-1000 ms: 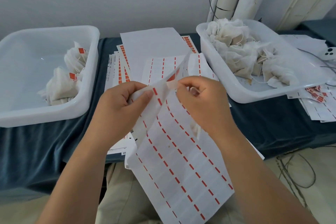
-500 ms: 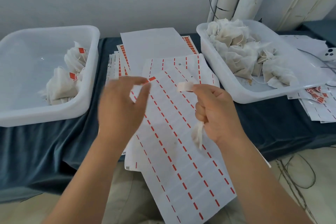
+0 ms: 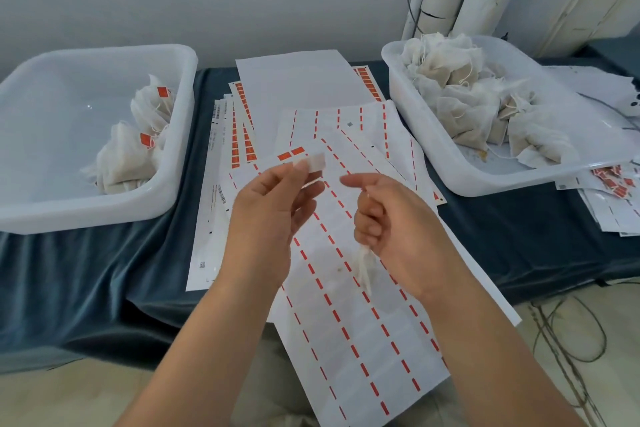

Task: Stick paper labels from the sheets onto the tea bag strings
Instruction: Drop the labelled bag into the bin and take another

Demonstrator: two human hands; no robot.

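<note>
Head view looks down on both hands, held up over a label sheet (image 3: 363, 340) with rows of red dashes that hangs off the near edge of the worktop (image 3: 69, 270). The left hand (image 3: 266, 215) has its thumb and forefinger closed on one end of a pale paper label (image 3: 316, 162). The label sticks out to the right of those fingers (image 3: 300, 166), clear of the sheet below.

The right hand (image 3: 394, 222) is curled into a loose fist round a tea bag (image 3: 363, 267), and a white end of the bag hangs out beneath its fingers (image 3: 372, 218). Its thumb and forefinger point left toward the label, with a small gap between them and it. The string may be pinched at those tips, but it is too thin to make out from here.

Well to the left of the left fingers sits a white tub (image 3: 104, 208) with a few tagged bags (image 3: 128, 163) bearing red labels. Well to the right of the right fingers, a second tub (image 3: 485, 184) is heaped with untagged bags (image 3: 464, 94). Beyond the fingertips, more sheets (image 3: 298, 83) lie stacked between the two tubs.
</note>
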